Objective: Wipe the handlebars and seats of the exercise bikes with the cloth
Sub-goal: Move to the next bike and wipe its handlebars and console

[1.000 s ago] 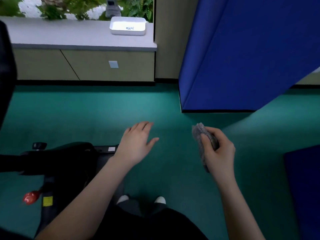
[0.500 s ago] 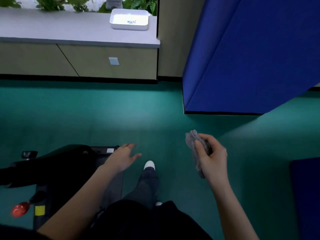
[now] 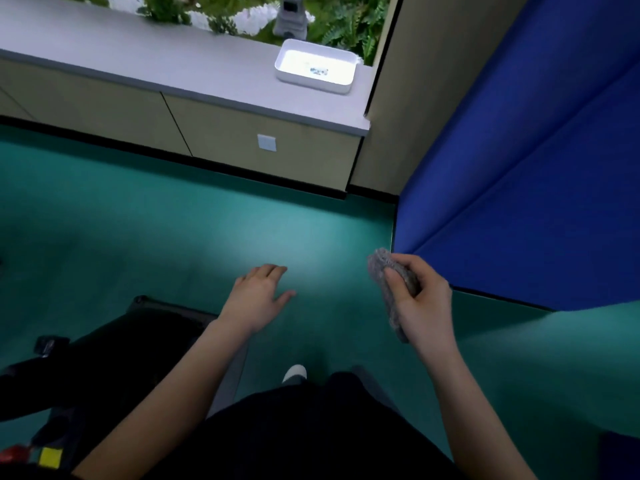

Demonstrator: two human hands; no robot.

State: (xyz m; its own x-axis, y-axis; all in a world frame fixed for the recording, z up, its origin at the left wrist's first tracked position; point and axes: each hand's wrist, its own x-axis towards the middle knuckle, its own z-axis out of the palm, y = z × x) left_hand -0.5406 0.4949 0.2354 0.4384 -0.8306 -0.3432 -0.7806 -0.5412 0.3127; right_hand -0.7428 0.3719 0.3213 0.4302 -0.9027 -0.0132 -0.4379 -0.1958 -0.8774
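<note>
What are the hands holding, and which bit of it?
The right hand grips a bunched grey cloth around its middle, both ends sticking out. The left hand holds nothing; its fingers are relaxed above the green floor.

an indoor gym or exercise room: a green vinyl floor (image 3: pixel 173 220), tall blue padded mats (image 3: pixel 536 168) standing upright on the right, and the black frame of an exercise bike (image 3: pixel 121 348) at lower left. a low cabinet (image 3: pixel 242 133) with a grey counter (image 3: pixel 138 57) runs beneath a window onto garden plants (image 3: pixel 346 29) and a stone lantern (image 3: pixel 290 15).

Crumpled grey cloth (image 3: pixel 380 264) in right grip (image 3: pixel 424 304)
</note>
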